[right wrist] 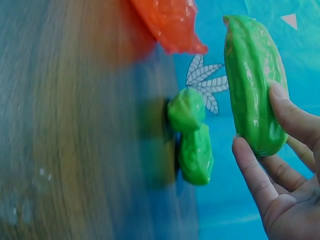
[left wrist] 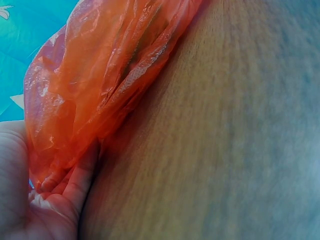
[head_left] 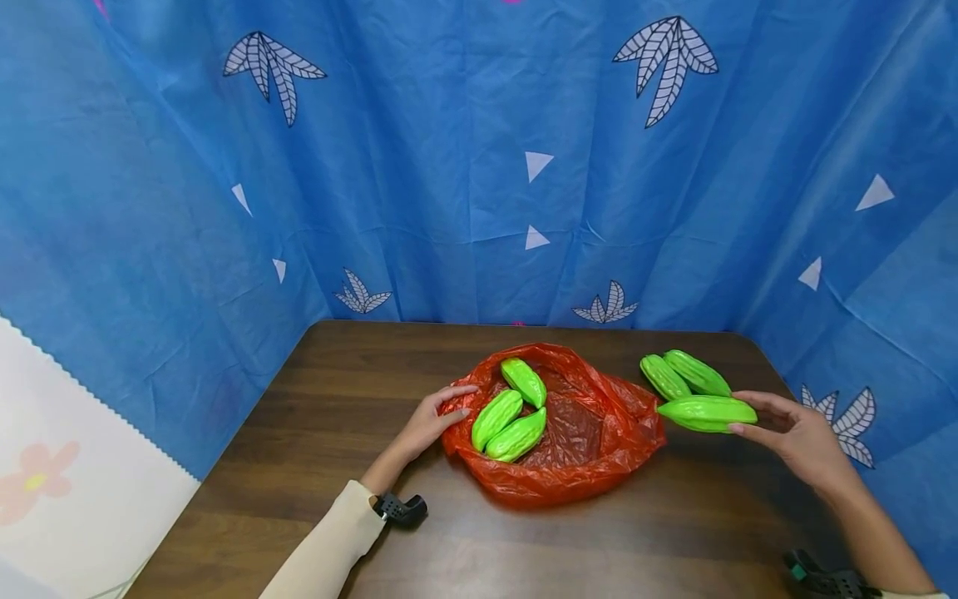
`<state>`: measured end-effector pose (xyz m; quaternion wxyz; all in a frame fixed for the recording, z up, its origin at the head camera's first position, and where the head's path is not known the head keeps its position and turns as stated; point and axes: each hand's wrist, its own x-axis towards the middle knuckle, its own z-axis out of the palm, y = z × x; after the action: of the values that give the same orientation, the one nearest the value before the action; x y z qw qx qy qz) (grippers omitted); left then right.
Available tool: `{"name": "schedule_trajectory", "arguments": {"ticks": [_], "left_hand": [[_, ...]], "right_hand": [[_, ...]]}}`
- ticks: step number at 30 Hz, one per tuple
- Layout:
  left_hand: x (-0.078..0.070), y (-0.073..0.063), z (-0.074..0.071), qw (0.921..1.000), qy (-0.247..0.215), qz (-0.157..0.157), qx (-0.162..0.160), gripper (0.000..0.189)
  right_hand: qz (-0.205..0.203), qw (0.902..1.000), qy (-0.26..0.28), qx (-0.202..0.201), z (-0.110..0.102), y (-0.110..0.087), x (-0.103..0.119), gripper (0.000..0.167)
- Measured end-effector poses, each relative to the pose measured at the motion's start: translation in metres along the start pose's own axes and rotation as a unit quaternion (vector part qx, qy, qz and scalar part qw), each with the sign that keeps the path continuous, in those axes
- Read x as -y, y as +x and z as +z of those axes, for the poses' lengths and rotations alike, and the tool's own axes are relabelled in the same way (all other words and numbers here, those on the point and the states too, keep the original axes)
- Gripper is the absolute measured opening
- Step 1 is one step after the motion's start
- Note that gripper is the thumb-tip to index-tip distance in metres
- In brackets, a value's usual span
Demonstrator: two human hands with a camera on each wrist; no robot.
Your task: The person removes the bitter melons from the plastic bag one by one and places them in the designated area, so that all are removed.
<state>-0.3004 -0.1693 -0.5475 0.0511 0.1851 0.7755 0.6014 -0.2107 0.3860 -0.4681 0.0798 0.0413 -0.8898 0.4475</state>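
Observation:
A red plastic bag lies spread with its mouth facing up on the table. Inside, toward its left side, are three bright green bitter melons. My left hand holds the bag's left rim, thumb and fingers on either side of the thin film. Between the thumb and fingers of my right hand is another ridged bitter melon, held by one end above the table, its tip pointing left at the bag's right edge. Two more bitter melons lie just behind it.
The dark wooden table has a blue patterned curtain hanging behind it and along both sides. At the lower left hangs a white flowered cloth. A black wrist camera is strapped to the left forearm.

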Motion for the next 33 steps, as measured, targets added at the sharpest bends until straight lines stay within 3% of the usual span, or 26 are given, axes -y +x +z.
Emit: {"name": "schedule_trajectory", "arguments": {"ticks": [8,14,21,33], "left_hand": [[0.003,-0.003,0.002,0.9999,0.014,-0.003,-0.006,0.041],[0.003,-0.001,0.001,0.9999,0.015,0.001,-0.008,0.041],[-0.005,-0.002,-0.001,0.9997,0.021,0.008,-0.002,0.042],[0.002,0.001,0.0,1.0,0.009,0.004,0.0,0.042]], "right_hand": [[0.009,0.9995,-0.016,0.024,-0.004,0.002,-0.014,0.058],[0.004,0.9994,-0.029,0.019,-0.004,0.007,-0.025,0.06],[0.018,0.9986,-0.044,0.023,-0.003,0.01,-0.041,0.061],[0.034,0.9979,-0.044,0.034,-0.004,0.014,-0.058,0.064]]}}
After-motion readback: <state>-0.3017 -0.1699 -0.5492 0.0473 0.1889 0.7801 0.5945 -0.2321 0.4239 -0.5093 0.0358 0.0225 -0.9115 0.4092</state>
